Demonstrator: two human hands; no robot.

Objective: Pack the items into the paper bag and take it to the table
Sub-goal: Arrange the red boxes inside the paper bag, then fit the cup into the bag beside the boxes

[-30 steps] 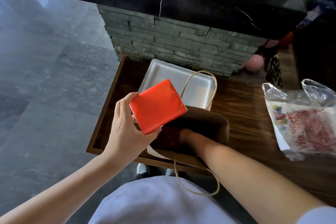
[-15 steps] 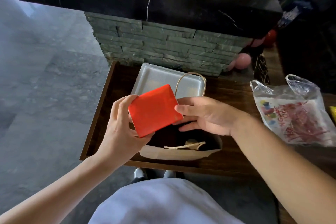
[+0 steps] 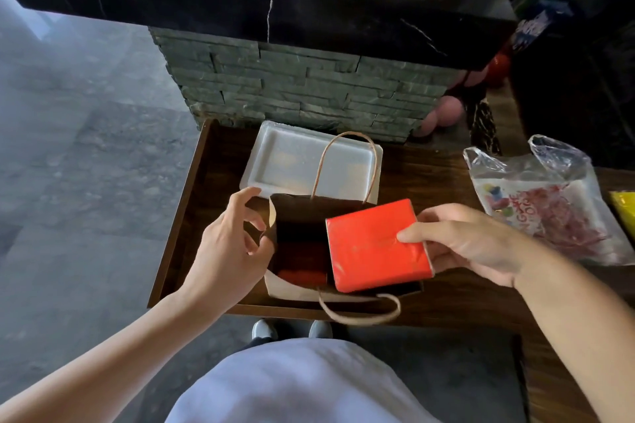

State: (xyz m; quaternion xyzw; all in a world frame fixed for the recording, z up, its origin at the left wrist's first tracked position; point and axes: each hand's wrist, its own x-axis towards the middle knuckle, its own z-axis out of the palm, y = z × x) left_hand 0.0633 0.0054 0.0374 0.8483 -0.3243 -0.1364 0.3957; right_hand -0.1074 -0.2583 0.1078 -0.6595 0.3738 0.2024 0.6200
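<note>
A brown paper bag [image 3: 295, 288] with twine handles stands open on the dark wooden tray table [image 3: 446, 288]. Something red lies at its bottom. My right hand [image 3: 470, 240] holds a flat red wrapped packet [image 3: 374, 244] over the right half of the bag's mouth. My left hand [image 3: 230, 244] pinches the bag's left rim with thumb and fingers, holding it open.
A white foam tray [image 3: 285, 161] lies behind the bag against the stone-clad counter base [image 3: 309, 86]. A clear plastic bag with red printed contents [image 3: 549, 209] lies at the right, a yellow item [image 3: 625, 206] beyond it. Grey floor is to the left.
The red packet has passed from my left hand to my right and moved right over the bag's mouth. My left hand has dropped to the bag's left rim.
</note>
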